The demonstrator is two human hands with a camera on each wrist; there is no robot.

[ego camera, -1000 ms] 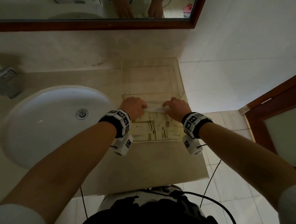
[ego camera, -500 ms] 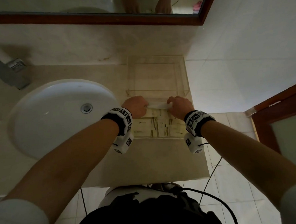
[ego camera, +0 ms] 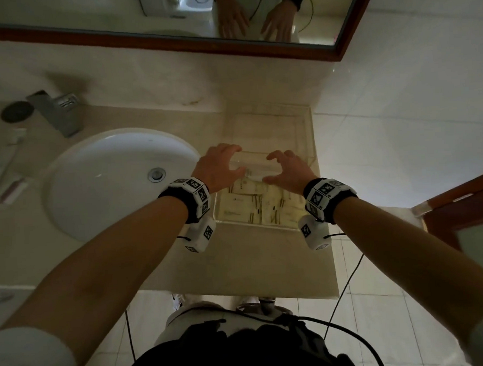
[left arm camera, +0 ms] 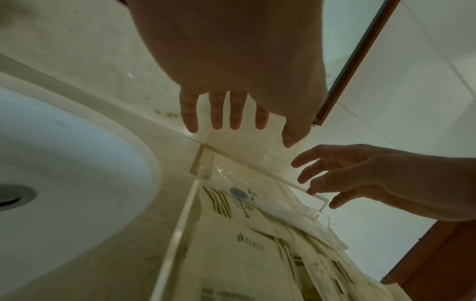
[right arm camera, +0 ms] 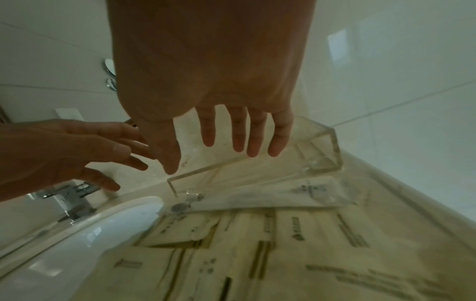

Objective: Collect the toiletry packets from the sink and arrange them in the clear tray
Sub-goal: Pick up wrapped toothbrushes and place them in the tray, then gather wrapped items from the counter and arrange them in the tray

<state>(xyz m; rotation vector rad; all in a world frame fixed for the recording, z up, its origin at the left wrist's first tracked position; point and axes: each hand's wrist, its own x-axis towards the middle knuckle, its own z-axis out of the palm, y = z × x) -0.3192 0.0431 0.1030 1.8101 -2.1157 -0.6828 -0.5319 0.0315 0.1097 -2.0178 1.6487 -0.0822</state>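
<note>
A clear tray (ego camera: 289, 227) sits on the counter right of the sink (ego camera: 109, 184). Several cream toiletry packets (ego camera: 253, 207) lie flat in it, side by side. A long white packet (ego camera: 258, 173) lies across its far end, also seen in the wrist views as the white packet (left arm camera: 278, 205) (right arm camera: 270, 195). My left hand (ego camera: 235, 159) and right hand (ego camera: 273, 165) hover just above that white packet, fingers spread, holding nothing. The left wrist view shows my left hand (left arm camera: 231, 122) open over the tray's rim (left arm camera: 180, 230). My right hand (right arm camera: 226, 146) is open too. The sink bowl holds no packets.
A second clear tray (ego camera: 307, 123) stands behind the first, against the wall. A chrome faucet (ego camera: 57, 111) and some wrapped toiletries (ego camera: 7, 172) are left of the sink. A mirror (ego camera: 170, 18) hangs above. The counter's front edge (ego camera: 240, 292) is near my body; a wooden door (ego camera: 459, 199) is at the right.
Both hands were pinching the white packet at the tray's far end. They have let go and lifted slightly with fingers spread; the packet now lies in the tray.
</note>
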